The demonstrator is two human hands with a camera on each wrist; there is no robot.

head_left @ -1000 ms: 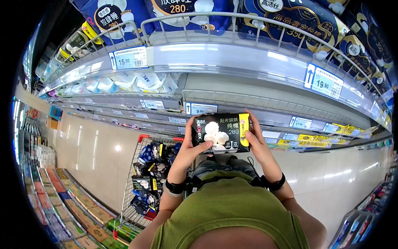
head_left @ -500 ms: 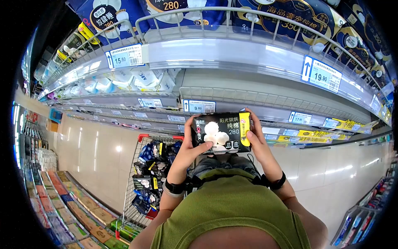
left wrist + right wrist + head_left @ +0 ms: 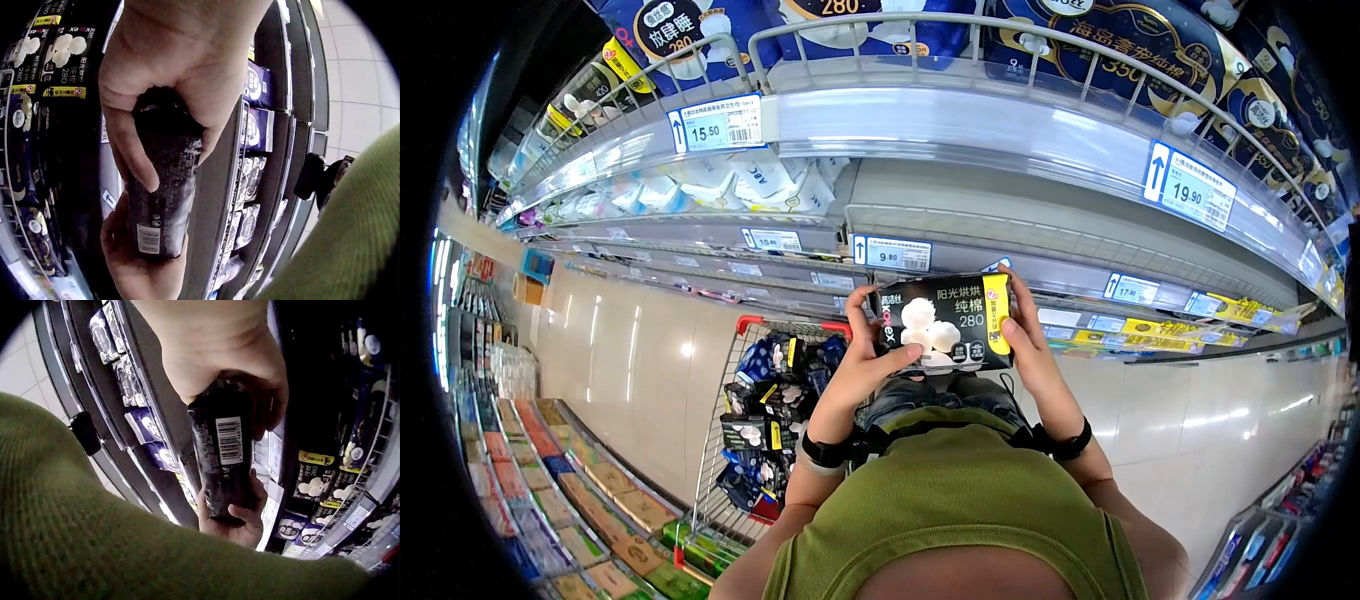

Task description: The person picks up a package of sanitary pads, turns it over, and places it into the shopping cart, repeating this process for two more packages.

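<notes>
Both hands hold a black package (image 3: 945, 325) with white cotton balls and a yellow strip, front up, in the head view. The left hand (image 3: 866, 345) grips its left end, thumb on the front. At the yellow-striped end the right hand (image 3: 1030, 335) has its thumb on the edge and fingers behind. In the left wrist view the package's narrow side (image 3: 164, 187) shows a barcode, with the left hand (image 3: 178, 75) around the near end. The right wrist view shows the right hand (image 3: 228, 362) over the other end, beside a barcode (image 3: 229, 440).
A shopping cart (image 3: 745, 322) with several dark packages stands at the lower left. Ahead run shelves with a wire guard (image 3: 1050, 40), price tags (image 3: 1190, 188) and blue packs (image 3: 1110, 50). More goods (image 3: 590, 500) line the lower left; tiled floor (image 3: 630, 350) lies between.
The package and both hands have shifted slightly right in the head view, and the left fingers show more at the package's left end. The shelves' framing has also shifted a little.
</notes>
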